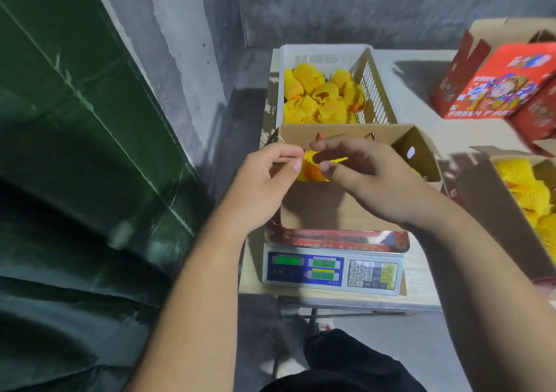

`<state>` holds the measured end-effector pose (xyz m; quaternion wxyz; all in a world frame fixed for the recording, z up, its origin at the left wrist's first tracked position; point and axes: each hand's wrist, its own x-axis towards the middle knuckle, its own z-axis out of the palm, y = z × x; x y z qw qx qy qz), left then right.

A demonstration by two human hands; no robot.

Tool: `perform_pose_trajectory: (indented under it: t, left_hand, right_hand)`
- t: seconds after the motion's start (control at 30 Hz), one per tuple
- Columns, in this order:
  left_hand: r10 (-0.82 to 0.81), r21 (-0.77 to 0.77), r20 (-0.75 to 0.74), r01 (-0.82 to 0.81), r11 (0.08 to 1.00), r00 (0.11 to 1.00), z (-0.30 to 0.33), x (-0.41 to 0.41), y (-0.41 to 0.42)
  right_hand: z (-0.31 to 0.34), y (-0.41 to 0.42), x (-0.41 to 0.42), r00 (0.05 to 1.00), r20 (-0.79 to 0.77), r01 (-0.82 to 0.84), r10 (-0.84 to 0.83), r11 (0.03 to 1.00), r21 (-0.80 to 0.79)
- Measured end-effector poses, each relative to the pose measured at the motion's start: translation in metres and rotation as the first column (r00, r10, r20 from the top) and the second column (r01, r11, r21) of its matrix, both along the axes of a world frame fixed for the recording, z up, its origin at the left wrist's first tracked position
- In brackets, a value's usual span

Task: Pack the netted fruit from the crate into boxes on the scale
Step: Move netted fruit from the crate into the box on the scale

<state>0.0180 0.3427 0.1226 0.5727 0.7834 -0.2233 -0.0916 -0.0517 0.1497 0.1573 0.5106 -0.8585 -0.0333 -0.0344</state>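
An open cardboard box stands on the digital scale. Behind it a white plastic crate holds several fruits in yellow foam nets. Both hands hover over the box's far end. My left hand pinches the left edge of a yellow netted fruit, thumb against forefinger. My right hand curls over the same fruit from the right, its thumb and forefinger around the net. Most of this fruit is hidden by the hands.
A second open box with yellow netted fruit sits at the right edge. Red printed fruit boxes lie at the back right on the table. A dark green curtain hangs on the left. Grey wall behind.
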Motion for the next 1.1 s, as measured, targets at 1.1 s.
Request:
perform_pose_trajectory:
  t: [1.1]
  left_hand:
    - [0.166, 0.930, -0.307, 0.258, 0.261, 0.937, -0.166, 0.325, -0.234]
  right_hand:
    - [-0.247, -0.211, 0.382, 0.956, -0.247, -0.065, -0.159, 0.707, -0.705]
